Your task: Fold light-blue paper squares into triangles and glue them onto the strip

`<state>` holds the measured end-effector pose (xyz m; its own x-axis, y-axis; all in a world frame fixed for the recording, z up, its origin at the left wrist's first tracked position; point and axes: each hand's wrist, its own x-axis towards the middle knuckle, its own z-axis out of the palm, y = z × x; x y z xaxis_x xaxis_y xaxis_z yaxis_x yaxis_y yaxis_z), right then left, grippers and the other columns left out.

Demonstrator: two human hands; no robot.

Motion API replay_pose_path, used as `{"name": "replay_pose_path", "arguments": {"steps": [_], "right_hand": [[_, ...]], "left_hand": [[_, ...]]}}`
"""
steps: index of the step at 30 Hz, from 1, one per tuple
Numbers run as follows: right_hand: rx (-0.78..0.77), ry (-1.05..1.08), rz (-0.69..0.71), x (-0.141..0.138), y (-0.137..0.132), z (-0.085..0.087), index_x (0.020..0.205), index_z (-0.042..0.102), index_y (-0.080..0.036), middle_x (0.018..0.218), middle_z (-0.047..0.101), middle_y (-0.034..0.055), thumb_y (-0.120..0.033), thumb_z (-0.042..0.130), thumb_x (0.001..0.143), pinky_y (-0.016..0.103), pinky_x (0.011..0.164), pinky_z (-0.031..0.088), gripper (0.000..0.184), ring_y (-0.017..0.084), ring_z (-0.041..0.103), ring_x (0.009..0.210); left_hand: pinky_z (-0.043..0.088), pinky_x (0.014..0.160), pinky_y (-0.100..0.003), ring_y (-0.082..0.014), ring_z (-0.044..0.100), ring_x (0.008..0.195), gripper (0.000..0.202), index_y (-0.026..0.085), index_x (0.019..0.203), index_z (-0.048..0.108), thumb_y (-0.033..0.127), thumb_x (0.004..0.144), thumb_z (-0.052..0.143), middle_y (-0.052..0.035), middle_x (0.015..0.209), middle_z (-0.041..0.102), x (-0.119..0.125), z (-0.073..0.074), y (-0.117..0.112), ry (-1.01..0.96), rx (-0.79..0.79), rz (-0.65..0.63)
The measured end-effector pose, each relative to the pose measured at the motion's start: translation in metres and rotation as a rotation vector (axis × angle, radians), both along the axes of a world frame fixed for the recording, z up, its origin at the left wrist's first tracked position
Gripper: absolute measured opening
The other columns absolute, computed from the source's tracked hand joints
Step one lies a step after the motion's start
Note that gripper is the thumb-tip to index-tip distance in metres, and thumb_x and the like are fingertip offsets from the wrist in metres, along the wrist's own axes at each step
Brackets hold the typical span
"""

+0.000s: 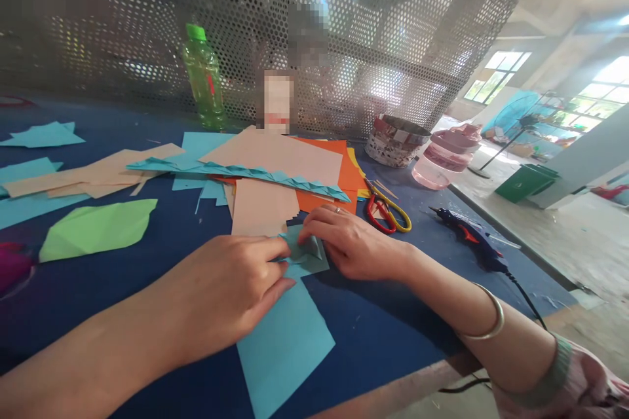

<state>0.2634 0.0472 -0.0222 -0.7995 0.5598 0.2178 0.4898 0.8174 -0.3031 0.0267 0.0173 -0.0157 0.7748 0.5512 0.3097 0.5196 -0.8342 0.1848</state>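
Note:
Both hands meet over a small piece of blue paper [314, 260] with a raised flap. My left hand [240, 285] pinches its left edge between thumb and fingers. The bent fingers of my right hand [356, 242] grip the flap from the right; their tips partly hide it. Under my left fingers and toward me lies a larger blue sheet [287, 347], flat on the table. Beyond the hands a long folded blue paper strip [246, 173], with a row of small pointed folds, rests across stacked beige paper [275, 154].
Red-and-yellow-handled scissors [386, 209], a glue gun [472, 239], a pink water bottle [447, 154] and a round container [397, 139] stand or lie right. A green bottle [204, 78] stands before the perforated metal screen [393, 33]. Leaf-shaped green paper [98, 229] lies left.

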Motion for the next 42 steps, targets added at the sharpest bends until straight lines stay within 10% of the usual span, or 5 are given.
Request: {"name": "replay_pose_path", "arguments": {"steps": [10,16,26,42], "right_hand": [[0.002,-0.003,0.056,0.002,0.003,-0.003,0.123,0.059,-0.017,0.128,0.053,0.0137,0.01,0.045,0.07,0.04,0.095,0.049,0.061,0.023,0.055,0.115],[0.197,-0.079,-0.034,0.002,0.001,-0.002,0.109,0.061,-0.018,0.133,0.052,0.0136,-0.001,0.054,0.081,0.042,0.089,0.049,0.034,0.028,0.053,0.116],[0.095,0.164,0.001,-0.005,-0.004,0.0,0.089,0.062,-0.015,0.08,0.066,0.0034,-0.008,0.058,0.091,0.028,0.074,0.048,0.008,0.016,0.06,0.077],[-0.03,0.328,-0.275,-0.02,-0.018,-0.017,0.084,0.063,-0.016,0.071,0.06,-0.0021,-0.006,0.059,0.083,0.018,0.059,0.04,0.011,0.008,0.054,0.061]], "left_hand": [[0.057,0.073,-0.039,-0.0241,0.072,0.083,0.032,0.019,0.099,0.07,0.024,0.102,0.038,-0.0065,0.1,0.071,0.0,0.0,0.002,0.131,-0.043,-0.019],[0.058,0.071,-0.037,-0.0224,0.072,0.081,0.034,0.02,0.098,0.069,0.023,0.103,0.036,-0.0052,0.101,0.072,-0.001,-0.003,0.003,0.121,0.011,-0.043],[0.061,0.068,-0.041,-0.0249,0.072,0.081,0.035,0.014,0.095,0.071,0.015,0.099,0.036,-0.0104,0.097,0.073,-0.001,-0.003,0.007,0.052,0.158,-0.044],[0.06,0.081,-0.037,-0.0234,0.071,0.093,0.033,0.02,0.09,0.075,0.023,0.099,0.044,-0.0081,0.105,0.074,-0.005,-0.001,0.008,0.058,0.068,-0.072]]}}
